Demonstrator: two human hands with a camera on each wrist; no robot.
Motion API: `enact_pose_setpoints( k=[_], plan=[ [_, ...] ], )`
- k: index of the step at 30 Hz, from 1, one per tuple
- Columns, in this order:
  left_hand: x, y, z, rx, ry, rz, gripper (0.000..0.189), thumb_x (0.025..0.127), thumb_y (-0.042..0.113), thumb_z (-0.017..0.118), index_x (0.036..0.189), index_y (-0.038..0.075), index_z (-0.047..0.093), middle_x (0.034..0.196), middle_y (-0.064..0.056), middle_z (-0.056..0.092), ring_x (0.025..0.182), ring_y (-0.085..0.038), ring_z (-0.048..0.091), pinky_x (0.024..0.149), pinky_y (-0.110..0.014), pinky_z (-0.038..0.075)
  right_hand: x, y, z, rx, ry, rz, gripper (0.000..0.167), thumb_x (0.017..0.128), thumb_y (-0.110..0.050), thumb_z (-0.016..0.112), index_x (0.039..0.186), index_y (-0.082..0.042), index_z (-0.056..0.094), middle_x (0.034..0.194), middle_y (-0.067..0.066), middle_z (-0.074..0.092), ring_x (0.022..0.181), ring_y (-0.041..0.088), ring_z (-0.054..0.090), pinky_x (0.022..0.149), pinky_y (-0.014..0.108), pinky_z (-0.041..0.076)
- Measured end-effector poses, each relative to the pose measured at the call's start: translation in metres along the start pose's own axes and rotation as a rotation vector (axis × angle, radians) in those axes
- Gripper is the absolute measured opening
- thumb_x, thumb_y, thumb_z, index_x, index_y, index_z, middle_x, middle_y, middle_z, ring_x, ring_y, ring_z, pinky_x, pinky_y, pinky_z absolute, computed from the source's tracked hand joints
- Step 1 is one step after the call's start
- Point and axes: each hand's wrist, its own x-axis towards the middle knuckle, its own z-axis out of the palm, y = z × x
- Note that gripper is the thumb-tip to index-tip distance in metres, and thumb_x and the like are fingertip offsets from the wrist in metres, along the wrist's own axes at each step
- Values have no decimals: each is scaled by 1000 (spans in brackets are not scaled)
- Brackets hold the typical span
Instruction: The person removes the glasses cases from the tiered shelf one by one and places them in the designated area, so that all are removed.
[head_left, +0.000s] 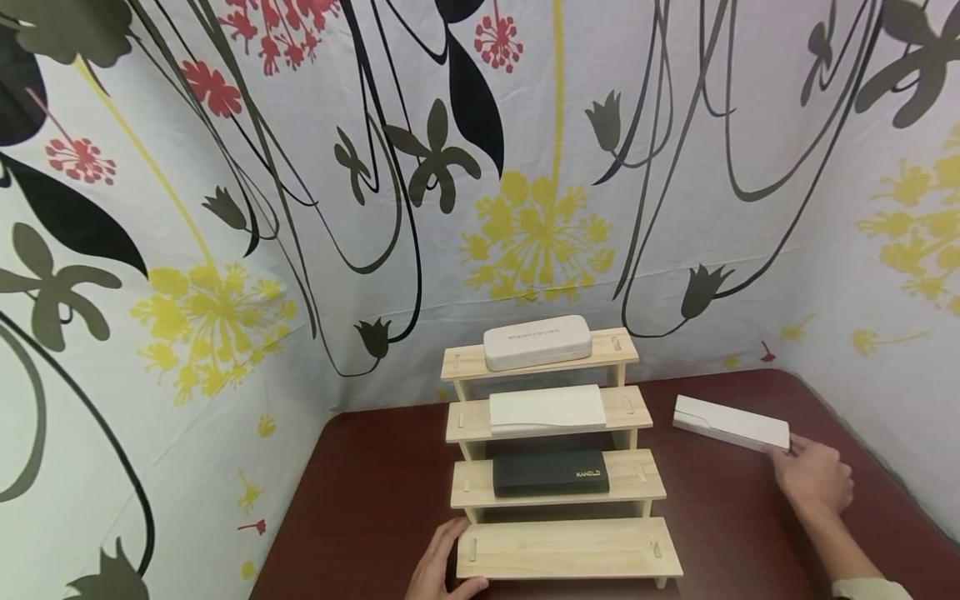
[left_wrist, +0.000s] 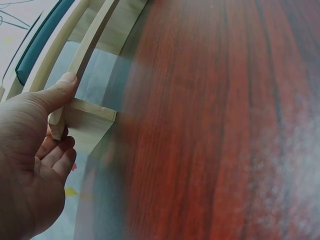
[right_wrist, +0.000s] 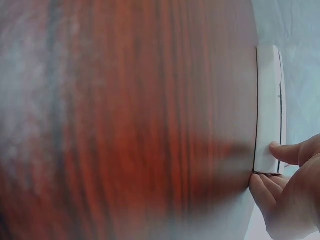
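A four-step light wood display stand [head_left: 570, 547] rises away from me, its lowest step bare. My left hand [head_left: 438, 560] grips that step's left end; in the left wrist view the thumb [left_wrist: 62, 85] lies on the board's edge with fingers curled beneath. To the right, a long white glasses case [head_left: 731, 423] lies slantwise on the table. My right hand [head_left: 816, 477] holds its near right end. The right wrist view shows the thumb [right_wrist: 287, 152] against the side of the case and the other fingers at its end.
On the stand sit a dark green case [head_left: 551, 473] with gold lettering, a flat white case [head_left: 547, 410] above it, and a rounded cream case [head_left: 537, 342] on top. A flower-patterned cloth [head_left: 517, 242] closes off the back and sides of the dark red wooden table [head_left: 360, 492].
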Motion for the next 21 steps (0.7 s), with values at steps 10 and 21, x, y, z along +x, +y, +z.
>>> enact_pose_setpoints(
  k=[10, 21],
  plan=[
    [-2, -4, 2, 22, 14, 27, 76, 95, 37, 83, 153, 1, 49, 144, -21, 55, 125, -42, 61, 90, -48, 57, 4, 7, 3, 13, 8, -5, 55, 99, -27, 72, 140, 7, 60, 133, 32, 59, 119, 67, 51, 81, 70, 45],
    [0, -3, 1, -1, -6, -4, 77, 97, 40, 81, 155, 2, 48, 145, -21, 54, 127, -44, 59, 91, -50, 56, 0, 4, 5, 47, 65, 25, 49, 101, -24, 70, 139, 5, 62, 133, 32, 58, 120, 68, 49, 88, 72, 42]
  ],
)
